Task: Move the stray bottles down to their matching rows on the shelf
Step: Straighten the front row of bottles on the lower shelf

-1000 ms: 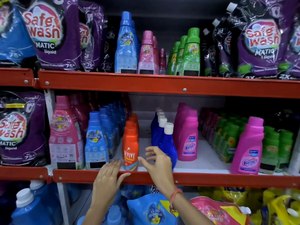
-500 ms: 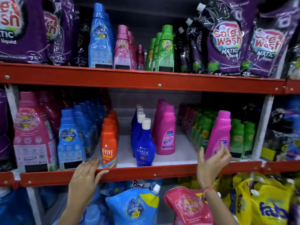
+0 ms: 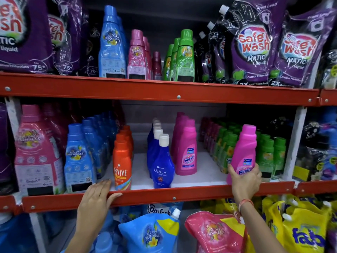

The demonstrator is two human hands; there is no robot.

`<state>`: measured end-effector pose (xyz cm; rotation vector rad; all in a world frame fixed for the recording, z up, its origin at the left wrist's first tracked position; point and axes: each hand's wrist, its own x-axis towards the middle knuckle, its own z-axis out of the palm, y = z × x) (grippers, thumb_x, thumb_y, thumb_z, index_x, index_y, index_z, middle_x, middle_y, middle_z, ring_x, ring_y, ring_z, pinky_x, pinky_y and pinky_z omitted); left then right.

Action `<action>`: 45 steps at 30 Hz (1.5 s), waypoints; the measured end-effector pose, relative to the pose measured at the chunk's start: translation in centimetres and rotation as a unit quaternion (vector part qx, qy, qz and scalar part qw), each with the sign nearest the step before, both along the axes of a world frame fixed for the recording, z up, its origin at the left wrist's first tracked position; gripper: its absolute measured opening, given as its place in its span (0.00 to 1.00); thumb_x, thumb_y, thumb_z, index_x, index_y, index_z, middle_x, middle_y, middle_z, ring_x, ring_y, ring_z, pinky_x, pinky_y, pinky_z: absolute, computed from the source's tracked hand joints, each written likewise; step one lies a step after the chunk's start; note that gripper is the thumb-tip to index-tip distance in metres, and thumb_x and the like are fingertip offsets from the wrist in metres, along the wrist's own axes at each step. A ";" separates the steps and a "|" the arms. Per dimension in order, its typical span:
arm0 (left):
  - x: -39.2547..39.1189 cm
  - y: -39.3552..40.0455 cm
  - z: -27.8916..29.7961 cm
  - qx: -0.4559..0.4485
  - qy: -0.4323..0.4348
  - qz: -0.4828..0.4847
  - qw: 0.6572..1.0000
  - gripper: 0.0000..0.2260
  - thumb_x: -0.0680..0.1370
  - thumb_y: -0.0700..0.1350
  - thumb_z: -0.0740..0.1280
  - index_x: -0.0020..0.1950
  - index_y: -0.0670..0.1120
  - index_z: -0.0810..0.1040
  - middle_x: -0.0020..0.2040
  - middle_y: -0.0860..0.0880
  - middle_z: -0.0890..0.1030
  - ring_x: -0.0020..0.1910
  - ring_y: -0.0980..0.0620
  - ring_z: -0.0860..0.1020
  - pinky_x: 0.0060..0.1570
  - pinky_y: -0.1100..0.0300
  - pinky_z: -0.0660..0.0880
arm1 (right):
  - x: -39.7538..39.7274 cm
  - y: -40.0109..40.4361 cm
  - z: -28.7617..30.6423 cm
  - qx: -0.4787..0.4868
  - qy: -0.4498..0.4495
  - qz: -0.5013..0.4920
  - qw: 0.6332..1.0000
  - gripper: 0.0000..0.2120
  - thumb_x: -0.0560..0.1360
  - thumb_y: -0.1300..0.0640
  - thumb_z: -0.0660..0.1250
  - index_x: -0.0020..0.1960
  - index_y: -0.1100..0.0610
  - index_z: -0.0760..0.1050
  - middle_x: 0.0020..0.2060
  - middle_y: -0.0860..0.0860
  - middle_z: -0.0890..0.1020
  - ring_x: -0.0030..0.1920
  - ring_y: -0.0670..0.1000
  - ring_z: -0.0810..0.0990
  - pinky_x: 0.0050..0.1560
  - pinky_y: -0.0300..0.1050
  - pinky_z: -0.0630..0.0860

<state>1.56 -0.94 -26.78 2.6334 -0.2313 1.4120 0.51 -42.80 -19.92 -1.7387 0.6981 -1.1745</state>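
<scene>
A lone pink Vanish bottle (image 3: 243,152) stands at the front right of the middle shelf, in front of the green bottles (image 3: 226,148). My right hand (image 3: 245,180) wraps around its lower part. A row of the same pink Vanish bottles (image 3: 185,147) stands in the shelf's middle. My left hand (image 3: 96,196) rests flat on the shelf's red front rail (image 3: 164,197), below the blue bottle row (image 3: 78,157). On the top shelf stand blue (image 3: 111,44), pink (image 3: 136,55) and green (image 3: 185,55) bottles.
Orange Revive bottles (image 3: 122,165) and blue Ujala bottles (image 3: 161,161) stand in rows mid-shelf, with bare white shelf between them and the Vanish row. Purple Safe Wash pouches (image 3: 253,46) flank the top shelf. Refill pouches (image 3: 151,234) fill the shelf below.
My right hand moved right from the shelf's middle and closed on the lone pink Vanish bottle. My view shifted right. The left hand stayed on the rail.
</scene>
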 end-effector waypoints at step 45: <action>-1.0 -1.8 5.6 -0.502 0.228 -0.227 0.803 0.32 0.69 0.78 0.42 0.48 0.64 0.79 0.57 0.50 0.84 0.61 0.51 0.79 0.69 0.47 0.68 | 0.7 24.9 1.1 0.071 0.129 0.559 0.816 0.50 0.63 0.21 0.58 0.59 0.67 0.73 0.53 0.63 0.83 0.56 0.60 0.82 0.63 0.62 0.75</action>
